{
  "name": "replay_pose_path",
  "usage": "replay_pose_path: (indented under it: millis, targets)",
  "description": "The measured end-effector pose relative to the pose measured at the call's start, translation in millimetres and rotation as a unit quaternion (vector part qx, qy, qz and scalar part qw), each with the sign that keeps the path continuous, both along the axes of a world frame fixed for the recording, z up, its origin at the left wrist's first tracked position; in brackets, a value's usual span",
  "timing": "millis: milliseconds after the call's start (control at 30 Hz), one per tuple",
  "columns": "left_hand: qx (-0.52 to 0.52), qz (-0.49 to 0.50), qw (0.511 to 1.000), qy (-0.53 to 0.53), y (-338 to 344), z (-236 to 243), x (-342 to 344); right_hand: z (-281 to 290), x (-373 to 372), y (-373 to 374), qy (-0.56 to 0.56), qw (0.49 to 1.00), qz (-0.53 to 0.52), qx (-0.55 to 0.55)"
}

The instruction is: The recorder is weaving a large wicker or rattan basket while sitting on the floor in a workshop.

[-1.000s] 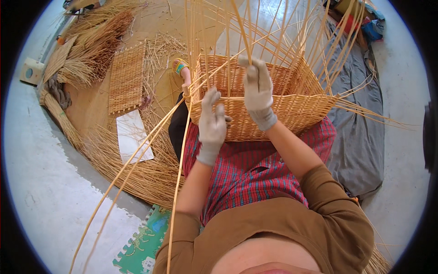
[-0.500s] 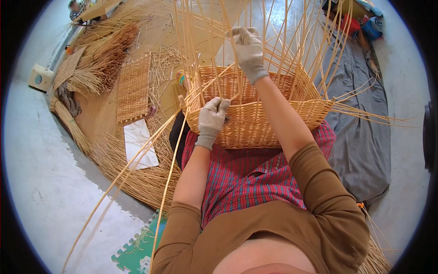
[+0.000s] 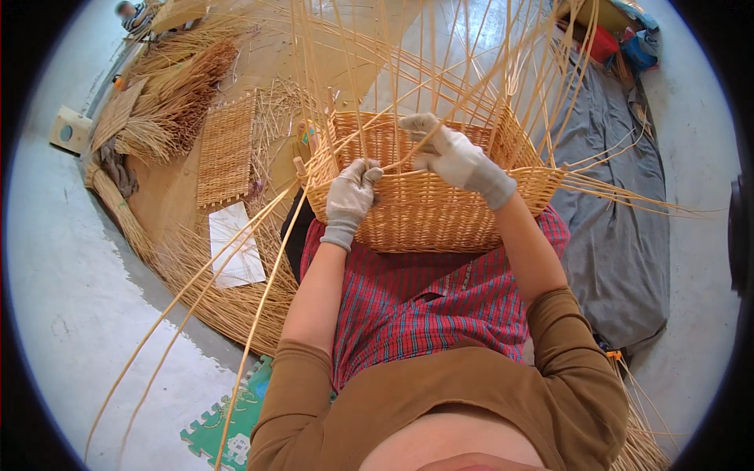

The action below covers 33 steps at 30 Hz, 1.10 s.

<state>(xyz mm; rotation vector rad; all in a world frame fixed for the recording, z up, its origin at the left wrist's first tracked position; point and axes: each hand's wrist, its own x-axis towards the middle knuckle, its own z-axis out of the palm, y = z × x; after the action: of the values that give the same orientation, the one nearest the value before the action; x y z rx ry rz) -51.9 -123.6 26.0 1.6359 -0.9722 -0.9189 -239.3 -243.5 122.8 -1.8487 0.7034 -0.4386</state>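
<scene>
A rectangular wicker basket (image 3: pixel 440 212) sits on red plaid fabric over my lap, long upright canes rising from its walls. My gloved left hand (image 3: pixel 352 200) pinches a pale cane at the near rim, toward the left corner. My gloved right hand (image 3: pixel 459 161) is over the middle of the basket, its fingers apart and loosely curved beside a slanting cane (image 3: pixel 416 149) that runs up rightward from my left hand. Several loose canes (image 3: pixel 181 298) trail from the left corner toward the lower left.
Left lie reed bundles (image 3: pixel 188 78), a woven panel (image 3: pixel 224 145), a white sheet (image 3: pixel 236 243) and a green foam mat (image 3: pixel 216 428). A grey cloth-covered pad (image 3: pixel 613 251) runs along the right. Another person (image 3: pixel 133 20) is at the far upper left, near a white-walled edge.
My right hand rose with a cane, then came down to the basket, its fingers loosening. My left hand closed at the rim and shifted slightly left with the basket.
</scene>
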Motion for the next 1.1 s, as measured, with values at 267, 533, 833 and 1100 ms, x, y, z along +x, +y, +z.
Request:
replay_pose_path:
  millis: [267,533,833,1100]
  targets:
    - [0.049,0.019,0.999,-0.014,-21,-2,-14,-45,98,-75,0.023,0.875,-0.218,-0.431]
    - [0.099,-0.009,0.988,0.12,-10,13,9,-82,-21,40,-0.459,0.865,-0.2,-0.045]
    - [0.03,0.063,0.994,0.085,-14,35,-58,-95,-44,19,-0.495,0.84,-0.09,0.203]
    - [-0.04,-0.041,0.998,-0.01,-27,-7,-35,-139,9,103,-0.337,0.84,-0.368,0.215]
